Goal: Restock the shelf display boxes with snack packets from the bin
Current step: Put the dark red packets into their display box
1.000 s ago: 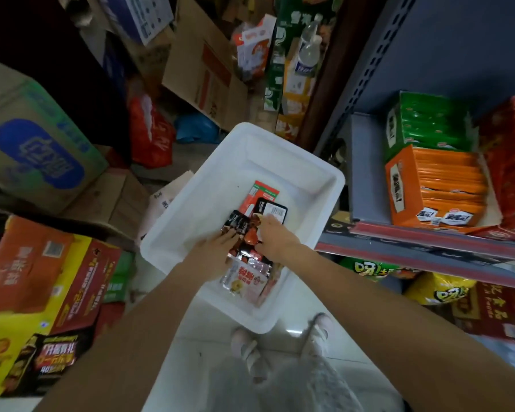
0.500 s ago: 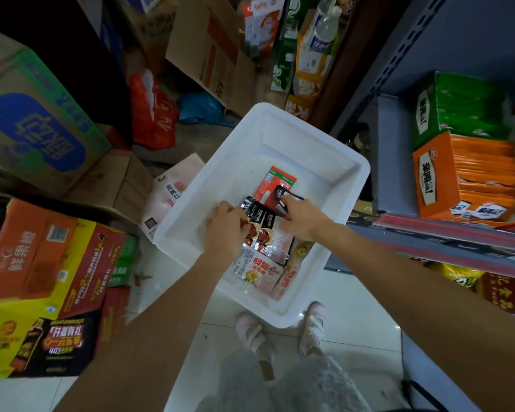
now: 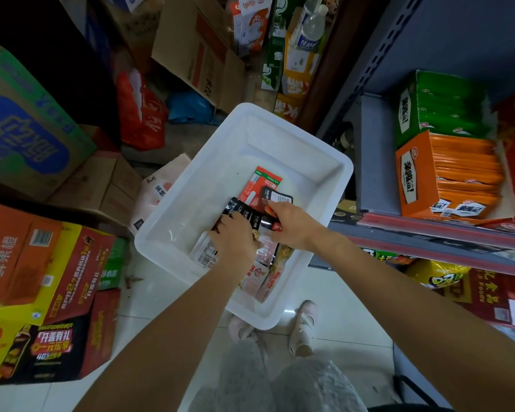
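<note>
Black snack packets (image 3: 249, 217) pinched by left hand (image 3: 235, 237) and right hand (image 3: 289, 223) low in white bin (image 3: 315, 150); judged light, floppy, slick film, best gripped at a sealed edge, not squeezed mid-pack

Both forearms are bare, with no sleeves, watch or rings showing on the left hand (image 3: 235, 233) or the right hand (image 3: 292, 224). Below them are fuzzy light-grey shorts (image 3: 280, 382) and pale pink strapped shoes (image 3: 302, 327).
</note>
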